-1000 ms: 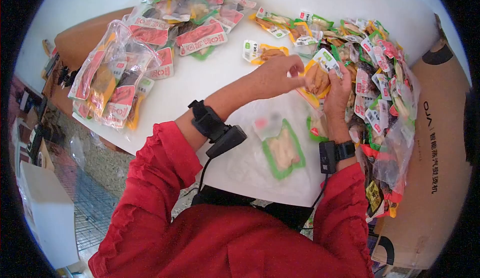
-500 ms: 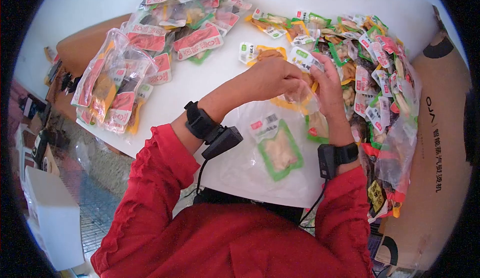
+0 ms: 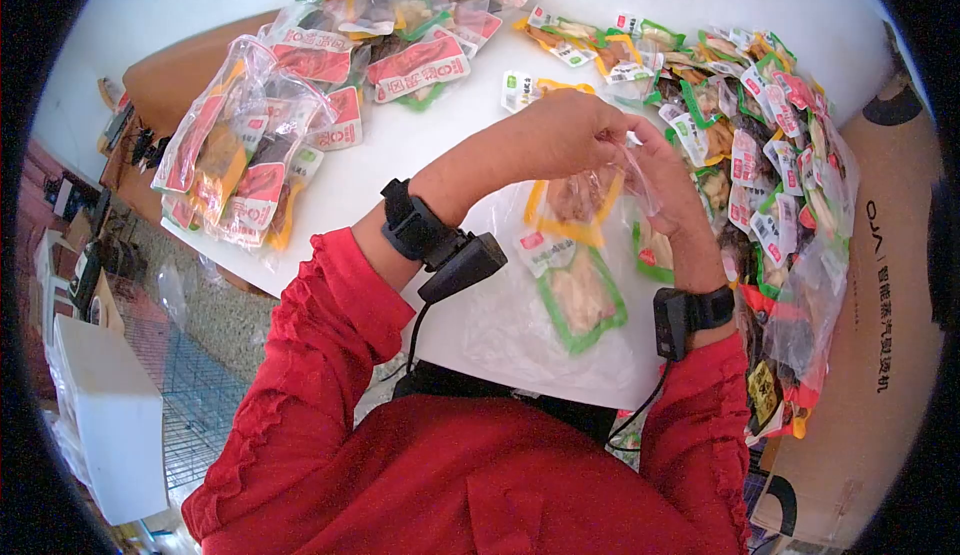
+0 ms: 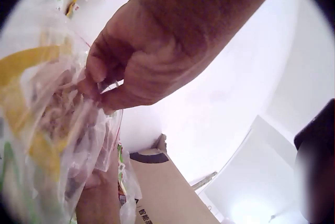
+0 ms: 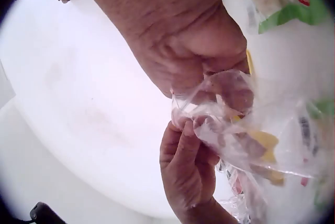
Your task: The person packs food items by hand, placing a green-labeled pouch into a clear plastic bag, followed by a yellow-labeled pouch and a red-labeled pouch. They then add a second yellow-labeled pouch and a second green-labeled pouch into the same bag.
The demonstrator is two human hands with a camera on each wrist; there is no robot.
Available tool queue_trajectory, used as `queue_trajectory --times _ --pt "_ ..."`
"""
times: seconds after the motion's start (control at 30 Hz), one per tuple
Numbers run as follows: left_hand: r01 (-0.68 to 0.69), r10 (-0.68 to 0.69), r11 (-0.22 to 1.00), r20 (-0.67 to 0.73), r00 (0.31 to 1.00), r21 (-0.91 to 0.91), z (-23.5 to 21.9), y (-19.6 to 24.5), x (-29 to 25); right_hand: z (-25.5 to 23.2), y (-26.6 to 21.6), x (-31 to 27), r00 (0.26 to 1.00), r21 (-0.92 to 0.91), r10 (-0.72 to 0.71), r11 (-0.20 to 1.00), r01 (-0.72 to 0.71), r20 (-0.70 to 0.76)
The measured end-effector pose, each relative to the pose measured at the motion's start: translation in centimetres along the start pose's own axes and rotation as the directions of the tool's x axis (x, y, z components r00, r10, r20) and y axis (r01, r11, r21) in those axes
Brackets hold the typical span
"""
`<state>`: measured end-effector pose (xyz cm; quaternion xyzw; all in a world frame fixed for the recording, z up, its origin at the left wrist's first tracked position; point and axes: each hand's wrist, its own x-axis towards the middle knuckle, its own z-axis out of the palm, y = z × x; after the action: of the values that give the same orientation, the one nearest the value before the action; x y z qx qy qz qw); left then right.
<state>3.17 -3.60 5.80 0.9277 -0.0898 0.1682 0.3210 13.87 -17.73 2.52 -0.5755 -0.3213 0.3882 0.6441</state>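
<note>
A clear plastic bag (image 3: 490, 300) lies over the white table's front, with a green-edged food pack (image 3: 583, 300) and a yellow-edged pack (image 3: 575, 205) showing through it. My left hand (image 3: 570, 135) pinches the bag's upper edge; the left wrist view shows the thumb and fingers of this hand (image 4: 141, 56) closed on the film. Close beside it, my right hand (image 3: 675, 190) grips the other side of the bag's mouth. Crumpled film (image 5: 220, 129) partly covers the right hand's fingers in the right wrist view, beside the left hand (image 5: 188, 171).
Red-labelled bags of packs (image 3: 420, 70) are piled at the back left, one filled bag (image 3: 215, 155) nearer the left edge. A large heap of small food packs (image 3: 745, 155) runs down the right side, against a cardboard box (image 3: 880, 285). A loose pack (image 3: 518, 90) lies behind my left hand.
The yellow-edged pack has gone from my right hand down into the bag, above the green-edged one. My hands have come together at the bag's mouth.
</note>
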Motion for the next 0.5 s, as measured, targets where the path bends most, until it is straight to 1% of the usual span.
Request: queue_trajectory --times 0.03,0.1,0.13,0.17,0.2,0.23,0.27,0.3,0.33,0.4,0.43,0.5 --pt "0.005 -0.005 1.000 0.020 1.000 0.022 -0.3 0.0 -0.1 0.0 0.1 -0.1 1.000 0.001 0.000 1.000 0.000 0.000" --pt "0.012 -0.014 0.999 0.043 0.999 0.043 -0.6 -0.1 -0.2 -0.1 0.6 -0.4 0.986 -0.006 0.024 1.000 -0.023 0.167" --pt "-0.006 0.003 0.997 0.038 0.999 0.072 -0.7 -0.1 -0.2 -0.1 0.6 -0.6 0.985 -0.002 0.025 1.000 -0.025 0.168" --pt "-0.024 0.021 0.995 0.033 0.999 0.102 -0.8 -0.2 -0.2 0.0 0.4 -0.8 0.980 -0.042 0.040 0.999 -0.032 0.194" --pt "-0.021 0.018 0.995 0.034 0.999 0.101 -0.8 -0.2 -0.2 0.1 0.4 -1.0 0.974 -0.082 0.056 0.996 -0.039 0.220" --pt "0.010 -0.013 0.997 0.041 0.999 0.073 -0.8 -0.2 -0.2 0.0 0.5 -0.9 0.974 -0.081 0.058 0.996 -0.041 0.221" --pt "0.041 -0.043 0.998 0.047 0.998 0.044 -0.7 -0.3 -0.1 0.0 0.6 -0.9 0.956 -0.073 0.087 0.995 -0.069 0.280" --pt "0.044 -0.046 0.998 0.048 0.998 0.043 -0.7 -0.3 -0.1 0.0 0.7 -0.9 0.934 -0.067 0.115 0.993 -0.098 0.340" --pt "0.041 -0.043 0.998 0.053 0.998 0.038 -0.6 -0.3 -0.1 0.5 0.3 -1.2 0.933 -0.066 0.117 0.993 -0.101 0.341" --pt "0.039 -0.041 0.999 0.060 0.997 0.033 -0.6 -0.3 0.0 1.7 -1.1 -2.2 0.823 -0.124 0.270 0.963 -0.241 0.500" --pt "0.025 -0.027 0.999 0.054 0.998 0.023 -0.7 -0.2 0.0 1.5 -0.6 -2.0 0.823 -0.121 0.271 0.962 -0.243 0.500" --pt "0.011 -0.012 1.000 0.046 0.999 0.014 -0.8 0.1 0.0 0.8 0.8 -1.2 0.843 -0.057 0.122 0.992 -0.108 0.524"
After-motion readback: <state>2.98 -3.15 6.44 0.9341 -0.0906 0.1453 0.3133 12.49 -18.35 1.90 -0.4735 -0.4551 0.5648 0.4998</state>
